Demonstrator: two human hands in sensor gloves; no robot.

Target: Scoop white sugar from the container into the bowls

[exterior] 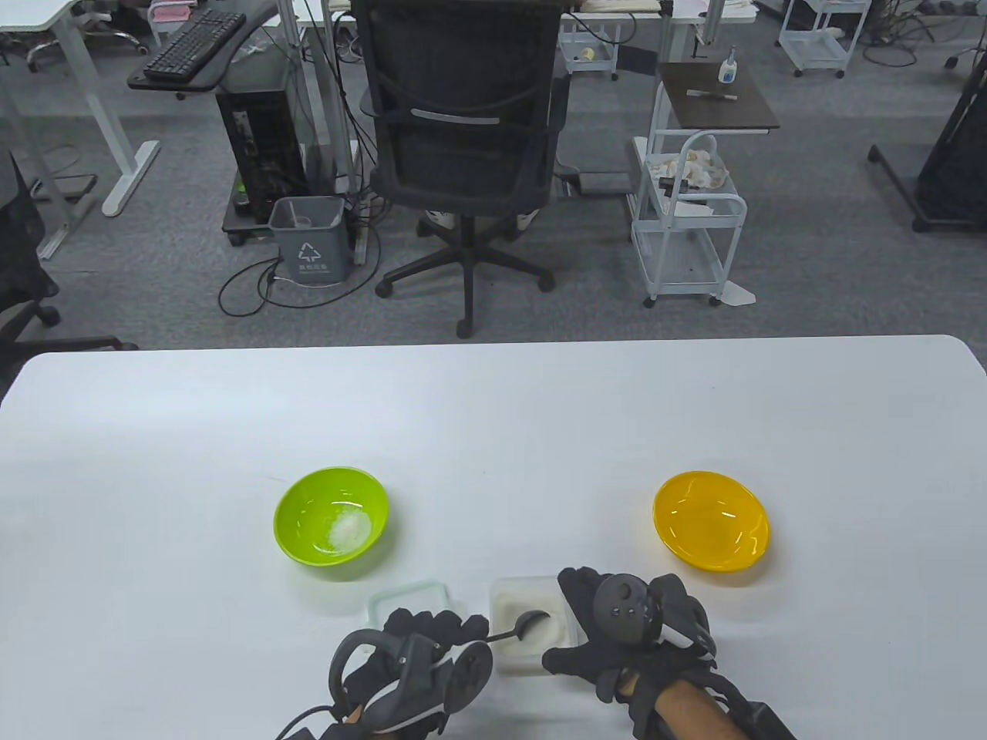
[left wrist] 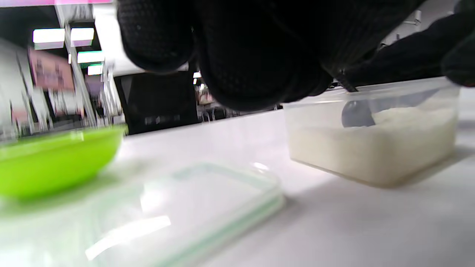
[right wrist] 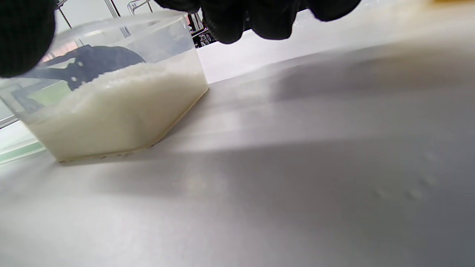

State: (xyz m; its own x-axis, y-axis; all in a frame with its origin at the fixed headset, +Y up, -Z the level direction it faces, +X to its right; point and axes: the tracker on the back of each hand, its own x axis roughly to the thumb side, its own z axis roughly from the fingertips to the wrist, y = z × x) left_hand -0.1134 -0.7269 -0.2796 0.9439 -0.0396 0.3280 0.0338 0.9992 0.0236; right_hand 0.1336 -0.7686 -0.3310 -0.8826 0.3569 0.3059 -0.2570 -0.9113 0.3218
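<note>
A clear container of white sugar [exterior: 532, 620] stands near the front edge; it also shows in the left wrist view [left wrist: 374, 144] and the right wrist view [right wrist: 115, 107]. My left hand [exterior: 432, 647] grips a dark spoon [exterior: 524, 626] whose bowl sits in the sugar [left wrist: 356, 113]. My right hand [exterior: 609, 624] holds the container's right side. A green bowl [exterior: 331, 515] with a small heap of sugar is at the left [left wrist: 55, 159]. An orange bowl [exterior: 711, 519] with no sugar in it is at the right.
The container's clear lid with a green seal [exterior: 409, 601] lies flat on the white table [exterior: 493, 416] just left of the container, partly under my left hand; it also shows in the left wrist view [left wrist: 178, 207]. An office chair [exterior: 463, 154] stands beyond the far edge.
</note>
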